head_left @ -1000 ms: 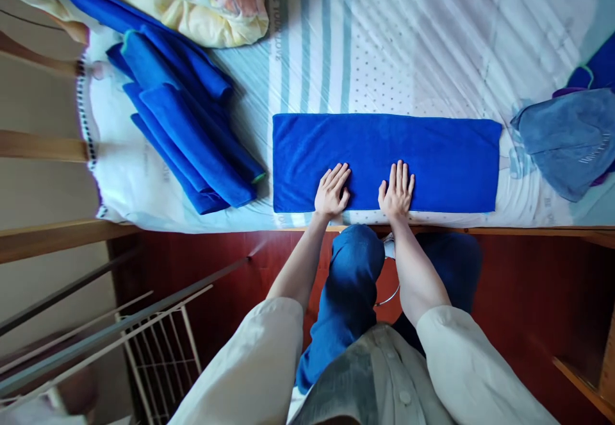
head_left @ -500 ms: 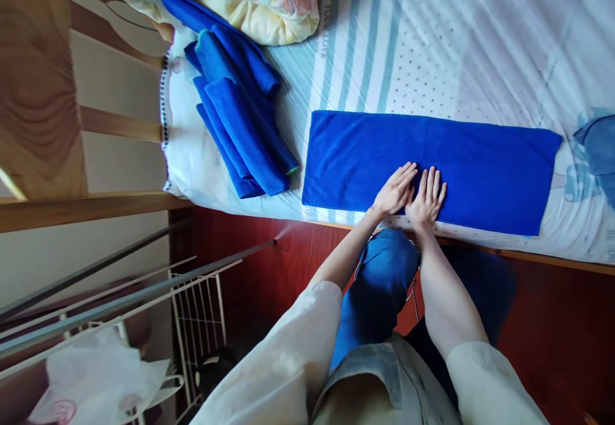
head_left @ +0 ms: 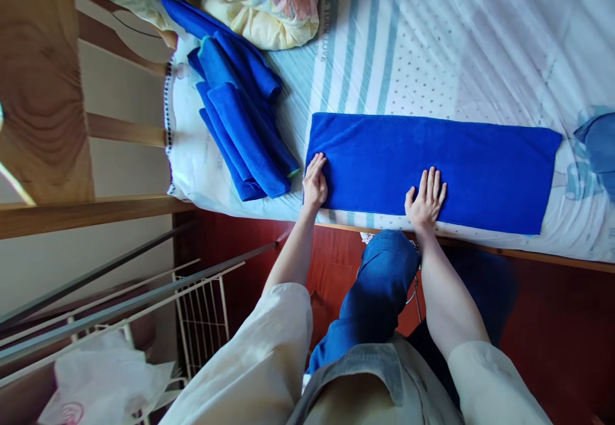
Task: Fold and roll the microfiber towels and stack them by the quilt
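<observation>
The cloth (head_left: 375, 149) lay spread along the sheet's (head_left: 480, 47) near edge, my left hand (head_left: 314, 183) released and resting at its left end, my right hand (head_left: 426, 199) open, palm down near its middle, neither grasping anything. Smoothing looked nearly done, with faint creases at the left, while the blue heap (head_left: 237, 114) beside it seemed left to sort. The print (head_left: 327, 27) seemed to read "BE YOUR LOVE"; the bag's (head_left: 108, 367) red mark (head_left: 71, 412) was illegible.
</observation>
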Motion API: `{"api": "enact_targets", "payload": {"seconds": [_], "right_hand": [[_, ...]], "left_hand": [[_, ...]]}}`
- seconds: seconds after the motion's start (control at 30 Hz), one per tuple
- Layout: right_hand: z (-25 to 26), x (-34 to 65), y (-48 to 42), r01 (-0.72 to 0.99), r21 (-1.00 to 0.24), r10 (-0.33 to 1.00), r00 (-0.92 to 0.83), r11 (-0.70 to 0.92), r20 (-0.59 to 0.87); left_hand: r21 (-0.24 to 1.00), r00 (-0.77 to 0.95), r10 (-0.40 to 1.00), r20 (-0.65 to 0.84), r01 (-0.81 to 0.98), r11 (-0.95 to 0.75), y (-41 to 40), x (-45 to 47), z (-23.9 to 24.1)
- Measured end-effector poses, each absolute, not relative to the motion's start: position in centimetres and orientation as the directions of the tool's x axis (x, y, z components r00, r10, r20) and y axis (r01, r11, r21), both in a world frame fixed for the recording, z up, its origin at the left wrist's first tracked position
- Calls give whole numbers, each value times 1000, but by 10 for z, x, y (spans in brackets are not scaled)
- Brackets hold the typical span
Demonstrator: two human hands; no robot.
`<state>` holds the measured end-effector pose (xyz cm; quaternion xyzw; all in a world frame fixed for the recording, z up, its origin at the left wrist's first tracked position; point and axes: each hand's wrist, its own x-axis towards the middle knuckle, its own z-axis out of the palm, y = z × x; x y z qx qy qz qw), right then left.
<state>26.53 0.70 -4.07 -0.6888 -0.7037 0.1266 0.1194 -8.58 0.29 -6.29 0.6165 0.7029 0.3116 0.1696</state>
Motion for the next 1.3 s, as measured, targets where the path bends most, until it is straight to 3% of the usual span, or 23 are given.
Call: {"api": "enact_targets", "payload": {"seconds": [0.2,0.27,0.4,0.5,0.67,0.87,1.0,1.13,1.3], "right_hand": [[-40,264,6,932,-361,1000,-10,8,-3],[-40,264,6,930,-368,1000,-8,5,-7],[-42,265,6,927,-374,1000,-11,5,-15],[-44,266,6,929,-371,999,-25,15,-24],[-41,266,6,925,-380,1000,-13,7,-13],[-36,264,7,918,-397,1000,3,-14,-29],[-36,264,7,920,-393,999,-1,-12,-33],[-34,264,6,924,-383,999,2,-18,-41],[-29,261,6,927,-374,997,10,-39,-79]], "left_hand": [[567,-87,986,143,824,-9,1,-86,-54],[553,30,994,106,829,-84,8,-50,-48],[599,420,906,47,714,-362,34,66,-46],[633,521,851,63,639,-438,60,136,-56],[645,412,908,78,673,-361,84,112,-56],[586,52,999,3,809,-44,97,-22,-32],[546,-58,998,-19,835,59,119,-67,-26],[554,-108,993,56,830,59,115,-37,-28],[620,36,999,20,783,-40,52,58,-36]]}}
